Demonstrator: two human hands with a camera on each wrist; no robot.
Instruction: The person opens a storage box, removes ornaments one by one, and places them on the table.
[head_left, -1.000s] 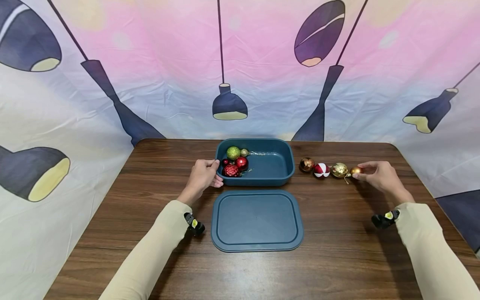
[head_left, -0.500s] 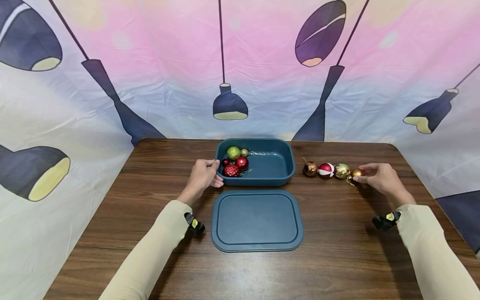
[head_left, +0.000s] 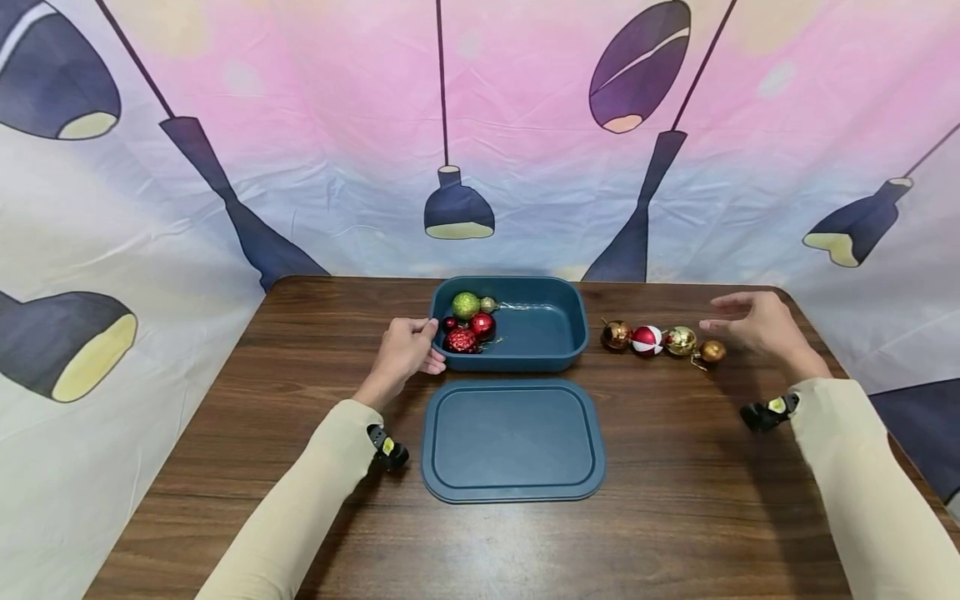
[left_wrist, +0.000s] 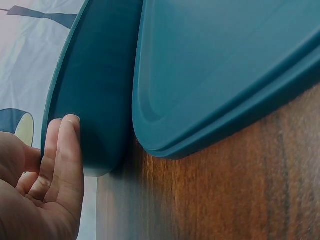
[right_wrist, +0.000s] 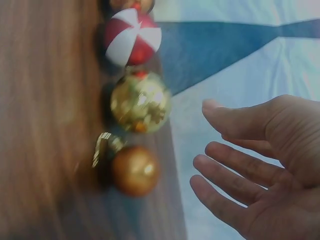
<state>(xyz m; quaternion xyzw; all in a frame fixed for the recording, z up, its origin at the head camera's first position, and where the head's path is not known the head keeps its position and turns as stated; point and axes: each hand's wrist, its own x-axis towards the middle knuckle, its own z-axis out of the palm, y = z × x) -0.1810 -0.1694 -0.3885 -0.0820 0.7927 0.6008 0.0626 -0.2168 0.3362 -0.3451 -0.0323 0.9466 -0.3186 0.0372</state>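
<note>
At the left, your left hand (head_left: 405, 348) grips the left end of the deep teal-blue rectangular box (head_left: 517, 364); inside that end sit a glittery green ball (head_left: 465, 306), a tiny gold ball (head_left: 488, 305) and 3 red balls (head_left: 461, 340). Hold lightly there, so the box sits square behind the flat teal-blue rounded lid (head_left: 513, 442). Right of the box, on the dark brown wood-grain surface (head_left: 675, 467), 1 row runs: shiny copper ball (head_left: 617, 335), red-and-white striped ball (head_left: 647, 341), shiny gold ball (head_left: 681, 341), smaller matte gold ball (head_left: 712, 352). Farthest right, your right hand (head_left: 761, 325) holds nothing, its fingers (right_wrist: 227, 178) spread and clear of the matte gold ball. The step in hand seems to be straightening that row: nudge gently with 1 fingertip, since these would probably roll, and mind the thin gold cord (right_wrist: 98, 147), which could push the end ball out of line.
</note>
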